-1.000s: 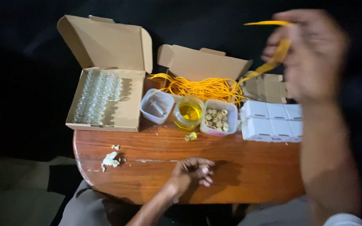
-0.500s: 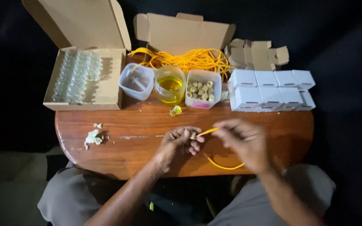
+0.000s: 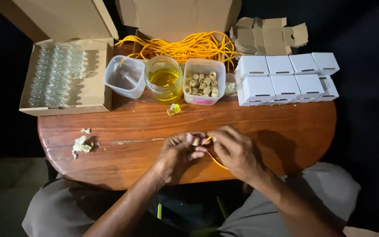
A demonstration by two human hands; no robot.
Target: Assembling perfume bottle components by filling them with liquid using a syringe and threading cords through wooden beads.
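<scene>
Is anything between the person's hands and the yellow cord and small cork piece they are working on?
Nothing visible. The left hand pinches the small cork piece, and the right hand holds the yellow cord with its end at the cork. The tubs and boxes sit farther back on the table.

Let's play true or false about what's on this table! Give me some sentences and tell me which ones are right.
1. The left hand and the right hand are together over the wooden table, working a yellow cord. True.
2. The jar holds blue liquid. False: the liquid is yellow.
3. The small white boxes sit at the far right of the table. True.
4. The clear tub beside the jar is full of marbles. False: it holds small tan rings that look like cork.
5. The cardboard box on the left holds rows of small clear bottles. True.
</scene>
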